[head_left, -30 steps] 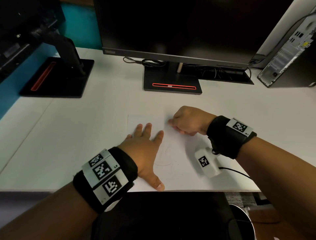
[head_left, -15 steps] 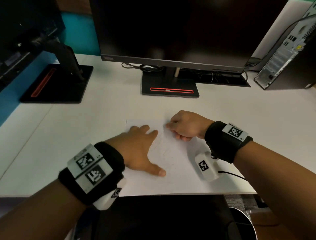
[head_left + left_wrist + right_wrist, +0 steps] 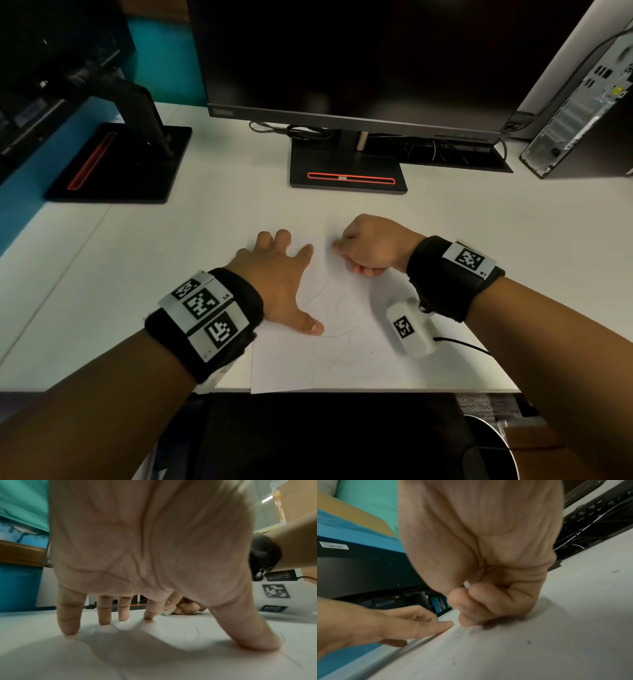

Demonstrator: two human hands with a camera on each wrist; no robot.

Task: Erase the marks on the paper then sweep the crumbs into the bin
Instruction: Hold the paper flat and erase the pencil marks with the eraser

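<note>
A dim desk corner with dark screens and a teal wall

A white tabletop (image 3: 144,274) runs across the scene under low light. A black monitor (image 3: 359,58), its screen dark, stands at the back on a flat black base (image 3: 346,171) marked with a red slot, with cables (image 3: 294,132) coiled behind it. To the left, a second black stand (image 3: 120,164) with a red slot carries an angled arm. A computer tower (image 3: 582,113) stands at the far right, its rear panel facing the camera. A teal wall (image 3: 164,61) shows behind the monitors. Something dark fills the space below the tabletop's near edge.
</note>
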